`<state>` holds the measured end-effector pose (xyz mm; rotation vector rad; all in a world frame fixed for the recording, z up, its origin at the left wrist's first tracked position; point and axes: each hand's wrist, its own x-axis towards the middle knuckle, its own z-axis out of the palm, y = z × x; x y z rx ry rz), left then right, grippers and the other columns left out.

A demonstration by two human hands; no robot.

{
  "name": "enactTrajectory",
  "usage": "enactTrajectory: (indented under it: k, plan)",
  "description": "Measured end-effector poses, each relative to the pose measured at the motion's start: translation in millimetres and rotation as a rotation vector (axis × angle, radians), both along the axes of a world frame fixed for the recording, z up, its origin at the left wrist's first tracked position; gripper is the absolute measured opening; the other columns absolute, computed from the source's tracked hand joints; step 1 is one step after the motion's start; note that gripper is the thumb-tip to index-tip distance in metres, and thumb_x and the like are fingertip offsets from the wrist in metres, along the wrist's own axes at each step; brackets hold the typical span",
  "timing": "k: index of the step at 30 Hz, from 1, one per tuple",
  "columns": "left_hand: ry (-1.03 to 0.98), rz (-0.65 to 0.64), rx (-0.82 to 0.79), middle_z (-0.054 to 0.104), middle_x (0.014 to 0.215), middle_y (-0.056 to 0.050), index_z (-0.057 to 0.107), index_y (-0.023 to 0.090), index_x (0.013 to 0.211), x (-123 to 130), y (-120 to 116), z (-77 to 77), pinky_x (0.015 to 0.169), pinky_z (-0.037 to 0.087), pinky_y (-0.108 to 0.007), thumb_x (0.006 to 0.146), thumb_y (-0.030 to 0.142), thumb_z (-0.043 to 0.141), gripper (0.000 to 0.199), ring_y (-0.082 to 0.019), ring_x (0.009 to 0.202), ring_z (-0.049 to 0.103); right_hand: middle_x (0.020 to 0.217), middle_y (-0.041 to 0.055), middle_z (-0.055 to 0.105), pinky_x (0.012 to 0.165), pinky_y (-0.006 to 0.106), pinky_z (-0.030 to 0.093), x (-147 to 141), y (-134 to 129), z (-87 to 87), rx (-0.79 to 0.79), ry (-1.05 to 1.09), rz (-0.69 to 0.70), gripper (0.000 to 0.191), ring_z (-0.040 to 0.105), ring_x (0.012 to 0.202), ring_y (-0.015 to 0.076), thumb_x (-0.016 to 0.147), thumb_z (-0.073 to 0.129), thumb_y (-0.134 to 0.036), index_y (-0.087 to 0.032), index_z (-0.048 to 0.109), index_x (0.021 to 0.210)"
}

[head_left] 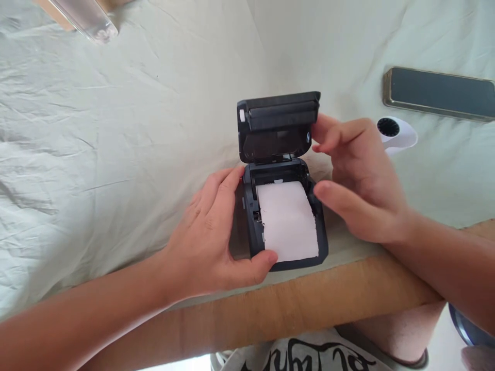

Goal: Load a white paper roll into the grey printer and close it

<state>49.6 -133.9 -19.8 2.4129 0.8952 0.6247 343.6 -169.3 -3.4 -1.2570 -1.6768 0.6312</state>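
Observation:
A small dark portable thermal printer (256, 234) lies on the cloth with its lid (276, 146) raised. White paper (290, 221) from a roll fills the compartment and its loose end reaches over the front rim. My left hand (212, 237) grips the printer's left side, with the thumb on the front left corner, close to the paper's edge. On the other side, my right hand (363, 180) has its curled fingertips against the lid's right edge. Its thumb is spread apart from the fingers, beside the printer body's right side; whether it touches is unclear.
A paper roll (398, 135) with a dark core lies behind my right hand, below a phone (441, 93). A clear plastic item (91, 20) lies at the top left. Pale wrinkled cloth (174, 103) covers the table, whose wooden edge (309, 299) runs along the front.

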Motion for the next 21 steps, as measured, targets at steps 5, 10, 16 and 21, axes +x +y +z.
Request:
enactTrajectory:
  k: [5, 10, 16, 21]
  plan:
    - [-0.030, -0.008, -0.075, 0.065, 0.173, -0.019, 0.043, 0.028, 0.188, 0.0, 0.6, -0.7, 0.121, 0.071, -0.072, 0.098, 0.079, 0.081, 0.110, -0.050, 0.153, 0.069, 0.147, 0.0045, 0.081, 0.134, 0.057, 0.062, 5.6, -3.1, -7.0, 0.104, 0.183, 0.057, 0.016, 0.073, 0.162, 0.0286, 0.119, 0.070, -0.048, -0.035, 0.063, 0.125]
    - [-0.038, 0.012, -0.070, 0.063, 0.179, -0.020, 0.017, 0.034, 0.199, -3.0, -2.5, -6.9, 0.124, 0.068, -0.078, 0.098, 0.086, 0.081, 0.130, -0.052, 0.157, 0.071, 0.143, 0.0054, 0.084, 0.118, 0.051, 0.071, 4.2, -4.8, -6.7, 0.064, 0.065, 0.079, 0.021, 0.077, 0.156, 0.0279, 0.122, 0.068, -0.055, -0.035, 0.066, 0.125]
    - [-0.050, 0.000, -0.120, 0.064, 0.183, -0.019, 0.019, 0.029, 0.200, -5.0, -1.4, -4.3, 0.126, 0.069, -0.079, 0.105, 0.089, 0.070, 0.123, -0.053, 0.153, 0.075, 0.152, 0.0090, 0.084, 0.108, 0.048, 0.074, 6.3, -4.6, 2.4, -0.013, -0.066, 0.097, 0.015, 0.082, 0.147, 0.0295, 0.117, 0.075, -0.039, -0.032, 0.063, 0.124]
    - [-0.112, -0.067, -0.079, 0.062, 0.178, -0.016, 0.057, 0.040, 0.180, -1.9, 1.3, 0.4, 0.121, 0.073, -0.074, 0.104, 0.073, 0.075, 0.085, -0.051, 0.160, 0.070, 0.155, 0.0104, 0.083, 0.109, 0.045, 0.073, 10.1, -3.2, 6.6, -0.111, -0.074, 0.182, 0.024, 0.084, 0.137, 0.0274, 0.116, 0.075, -0.041, -0.030, 0.060, 0.131]
